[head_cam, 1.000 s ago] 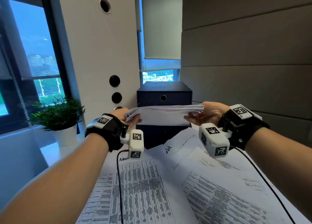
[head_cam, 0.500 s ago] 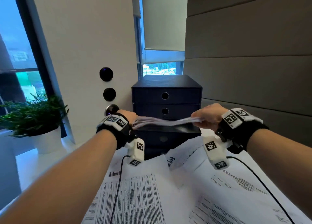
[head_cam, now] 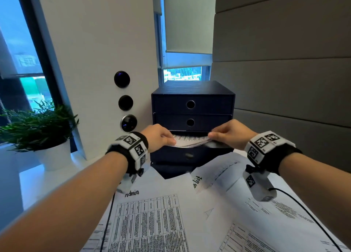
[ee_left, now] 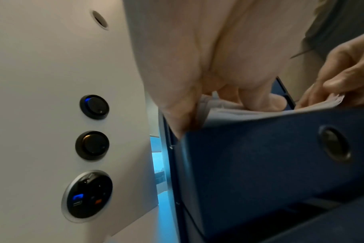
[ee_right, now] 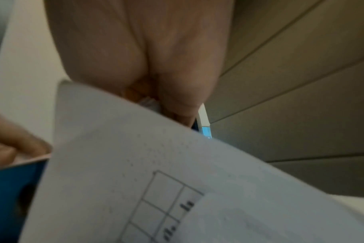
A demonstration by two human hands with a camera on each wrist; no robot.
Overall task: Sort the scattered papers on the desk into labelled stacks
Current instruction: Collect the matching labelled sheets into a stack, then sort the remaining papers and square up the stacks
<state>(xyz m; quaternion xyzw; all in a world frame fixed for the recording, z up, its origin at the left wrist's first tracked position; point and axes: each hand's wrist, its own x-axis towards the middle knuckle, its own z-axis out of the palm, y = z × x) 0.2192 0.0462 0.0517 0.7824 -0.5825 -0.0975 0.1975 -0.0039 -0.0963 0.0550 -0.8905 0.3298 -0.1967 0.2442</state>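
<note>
A thin stack of printed papers (head_cam: 188, 142) sags between my two hands over the open third drawer (head_cam: 187, 154) of a dark blue drawer box (head_cam: 191, 103). My left hand (head_cam: 169, 140) grips its left edge. My right hand (head_cam: 212, 135) pinches its right edge. In the left wrist view my left fingers (ee_left: 258, 100) curl on the stack (ee_left: 249, 111) just behind the drawer front (ee_left: 260, 164). The right wrist view shows a sheet (ee_right: 156, 164) under my right palm (ee_right: 145, 65). Several loose sheets cover the desk, one headed "Admin" (head_cam: 152, 223), one marked "list" (head_cam: 218, 177).
A potted plant (head_cam: 51, 153) stands at the left on the white sill. Three round wall controls (head_cam: 125, 102) sit left of the box. A padded grey wall (head_cam: 284, 80) runs along the right. Black cables (head_cam: 303, 206) trail from my wrist cameras across the sheets.
Both hands have lowered the stack from in front of the box's upper drawers down to the open third drawer, and the stack now sags in the middle.
</note>
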